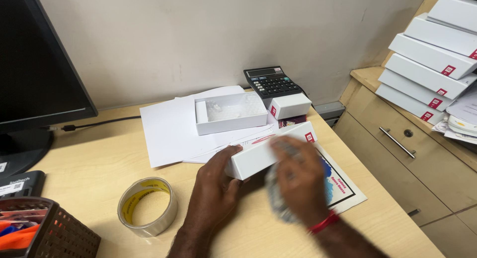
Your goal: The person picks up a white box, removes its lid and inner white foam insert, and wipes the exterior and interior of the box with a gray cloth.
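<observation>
Presently, your left hand [214, 184] grips the near end of a long white cardboard box with a small red square mark [268, 151], thumb on its top edge, fingers hidden beneath. Your right hand [298, 181], red band at the wrist, is blurred with motion over the box's middle; it seems to hold a crumpled clear wrap [276, 201], though you cannot tell the grip for certain.

The box lies at centre of the pale wooden desk [94, 163], partly covering a printed sheet with blue and red artwork [340, 186].

- At 12 o'clock of the box: an open shallow white tray-box [231, 113] on loose white papers [169, 131].
- At 1 o'clock: a small closed white box [289, 105] touching a black desk calculator [271, 80].
- At 8 o'clock: a roll of clear tape with yellow core [147, 206].
- At far left: a black monitor [35, 64] and a dark mesh basket [54, 235], both cut off by the frame.
- At 2 o'clock: a leaning stack of matching white boxes [432, 64], cropped at the edge.
</observation>
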